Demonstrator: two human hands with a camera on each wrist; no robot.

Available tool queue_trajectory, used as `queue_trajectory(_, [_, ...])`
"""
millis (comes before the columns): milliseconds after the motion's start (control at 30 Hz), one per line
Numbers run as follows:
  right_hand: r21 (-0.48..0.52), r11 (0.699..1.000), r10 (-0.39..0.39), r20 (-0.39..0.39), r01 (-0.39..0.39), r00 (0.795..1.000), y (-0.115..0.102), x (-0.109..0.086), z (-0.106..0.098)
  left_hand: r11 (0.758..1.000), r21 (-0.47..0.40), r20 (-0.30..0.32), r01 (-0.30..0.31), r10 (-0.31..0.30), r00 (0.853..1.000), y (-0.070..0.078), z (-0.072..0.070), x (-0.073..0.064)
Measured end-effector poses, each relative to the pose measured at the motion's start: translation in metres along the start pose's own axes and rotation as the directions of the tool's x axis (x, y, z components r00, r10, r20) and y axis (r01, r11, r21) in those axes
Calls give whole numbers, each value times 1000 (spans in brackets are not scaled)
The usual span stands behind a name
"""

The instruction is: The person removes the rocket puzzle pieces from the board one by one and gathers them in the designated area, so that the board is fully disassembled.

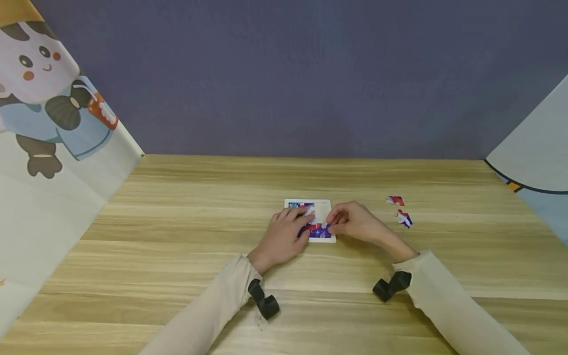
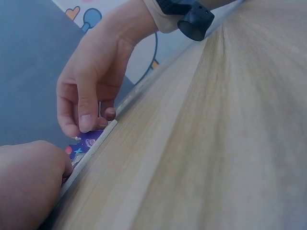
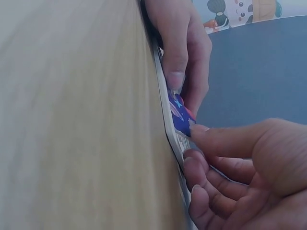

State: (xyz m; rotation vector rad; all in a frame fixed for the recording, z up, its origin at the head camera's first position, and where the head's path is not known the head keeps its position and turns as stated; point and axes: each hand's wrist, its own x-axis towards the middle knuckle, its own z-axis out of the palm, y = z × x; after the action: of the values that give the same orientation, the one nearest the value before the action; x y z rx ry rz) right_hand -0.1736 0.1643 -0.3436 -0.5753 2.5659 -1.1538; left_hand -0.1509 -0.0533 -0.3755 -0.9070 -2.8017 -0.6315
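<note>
A small jigsaw puzzle in a white-rimmed tray (image 1: 323, 240) lies on the table, partly covered by both hands. My left hand (image 1: 283, 235) rests on its left side with the fingers spread over the pieces. At the lower right corner, my right hand (image 1: 355, 223) pinches the edge of a purple puzzle piece (image 3: 180, 116) with a planet print between thumb and fingers. In the right wrist view this piece sits slightly raised above the tray's rim. A pale bare patch of tray (image 1: 321, 209) shows at the upper right.
Two loose puzzle pieces lie on the wooden table (image 1: 199, 207) to the right: a red and purple one (image 1: 395, 200) and, nearer, a white, red and blue one (image 1: 404, 218). A dark wall (image 1: 301, 84) rises behind the table, with printed panels (image 1: 66, 172) at the sides.
</note>
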Motion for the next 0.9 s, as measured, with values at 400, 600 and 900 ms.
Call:
queue_trajectory(400, [76, 997, -19, 22, 17, 1000, 0, 0, 1, 1000, -15, -8, -4, 4, 1000, -1, 2, 0])
queue_trajectory(600, [112, 994, -14, 35, 10, 999, -1, 0, 2, 1000, -15, -3, -2, 2, 1000, 0, 1, 1])
queue_trajectory(900, [176, 984, -3, 59, -7, 998, -2, -1, 2, 1000, -10, -9, -2, 2, 1000, 0, 1, 0])
